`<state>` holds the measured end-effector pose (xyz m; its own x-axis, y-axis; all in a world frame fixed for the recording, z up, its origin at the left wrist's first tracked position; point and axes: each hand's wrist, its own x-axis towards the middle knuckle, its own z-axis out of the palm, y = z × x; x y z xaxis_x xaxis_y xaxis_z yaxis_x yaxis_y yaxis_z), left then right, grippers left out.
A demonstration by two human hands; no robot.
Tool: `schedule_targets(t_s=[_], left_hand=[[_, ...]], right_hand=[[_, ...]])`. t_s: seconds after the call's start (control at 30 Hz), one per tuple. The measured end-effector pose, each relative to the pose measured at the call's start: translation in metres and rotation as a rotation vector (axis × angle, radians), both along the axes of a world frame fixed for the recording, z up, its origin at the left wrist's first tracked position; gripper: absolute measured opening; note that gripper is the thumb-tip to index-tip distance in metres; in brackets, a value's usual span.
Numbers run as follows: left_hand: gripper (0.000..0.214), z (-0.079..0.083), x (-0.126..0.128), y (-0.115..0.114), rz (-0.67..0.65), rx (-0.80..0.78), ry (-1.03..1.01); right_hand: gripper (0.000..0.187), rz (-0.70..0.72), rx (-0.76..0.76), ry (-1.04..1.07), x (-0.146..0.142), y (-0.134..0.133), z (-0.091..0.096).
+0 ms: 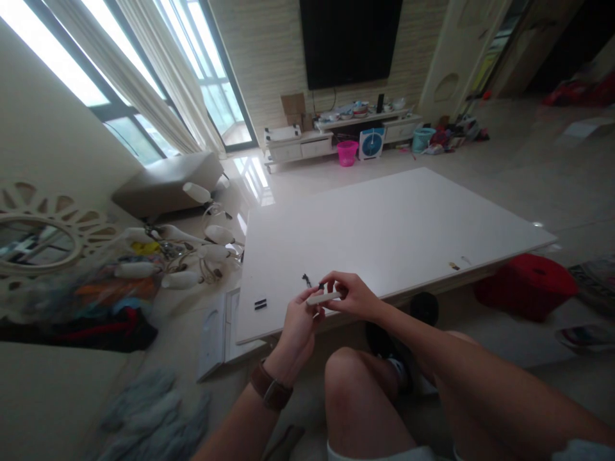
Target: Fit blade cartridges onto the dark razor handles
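Observation:
Close to the near edge of the white table (365,224), my left hand (298,323) and my right hand (356,296) meet. Both grip a slim, pale, bar-like object (321,298), whose kind I cannot make out. My left fingers are closed round its left end, and my right fingers pinch its right end. A small dark piece shows by my right fingertips, too blurred to name. Just beyond my hands lies a small dark object (306,280) on the tabletop. Two short black strips (260,304) lie side by side to the left of my left hand.
Small yellowish bits (453,266) lie near the table's right front edge. A red stool (528,287) stands under that side. A chandelier with white shades (211,253) is on the left. White panels (211,339) lean by the near left corner. My knees are below the table edge.

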<state>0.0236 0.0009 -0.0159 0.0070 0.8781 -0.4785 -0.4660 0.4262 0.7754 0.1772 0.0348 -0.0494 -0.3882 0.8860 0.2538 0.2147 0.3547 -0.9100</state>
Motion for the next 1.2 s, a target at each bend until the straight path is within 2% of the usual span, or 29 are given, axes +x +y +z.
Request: schedule_targets(t_s=[0.2, 0.33, 0.47, 0.7, 0.83, 1.03, 1.2], left_hand=[[0.036, 0.001, -0.001, 0.001, -0.013, 0.01, 0.053], [0.044, -0.002, -0.002, 0.001, 0.003, 0.012, 0.074], [0.043, -0.002, -0.002, 0.002, 0.048, 0.033, 0.065], [0.047, -0.002, -0.003, 0.003, 0.012, 0.04, 0.051], [0.04, -0.002, -0.005, 0.004, 0.004, 0.06, 0.062], [0.029, 0.005, -0.011, 0.009, 0.118, 0.022, 0.085], [0.017, 0.01, -0.009, 0.012, 0.191, 0.041, 0.055]], right_hand=[[0.019, -0.03, -0.086, 0.087, 0.001, 0.0, 0.004], [0.022, -0.065, -0.13, 0.092, 0.002, 0.001, 0.003], [0.024, -0.073, -0.144, 0.082, 0.001, 0.002, -0.001], [0.017, -0.072, -0.183, 0.117, -0.007, 0.0, -0.007], [0.02, -0.03, -0.194, 0.1, -0.008, -0.001, -0.005], [0.033, -0.035, -0.141, 0.06, 0.003, 0.002, 0.002], [0.042, -0.118, 0.036, -0.165, 0.017, 0.007, 0.012]])
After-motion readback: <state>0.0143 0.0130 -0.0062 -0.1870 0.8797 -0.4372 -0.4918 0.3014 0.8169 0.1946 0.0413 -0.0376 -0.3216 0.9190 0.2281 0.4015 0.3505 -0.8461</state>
